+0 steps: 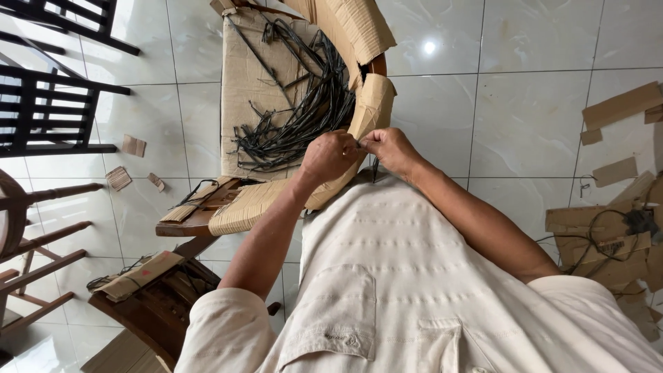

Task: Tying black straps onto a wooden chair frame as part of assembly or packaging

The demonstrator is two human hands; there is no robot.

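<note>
matt cardboard (252,76), glossy tile floor (525,103), wood chair (181,226)

I count two hands, my left hand (330,156) and right hand (391,148), one cardboard-wrapped wooden chair (248,90), one tangle of black straps (297,114) on its seat, three small cardboard scraps (134,146) on the tiles at left, and one heap of torn cardboard (611,235) at right.
</note>
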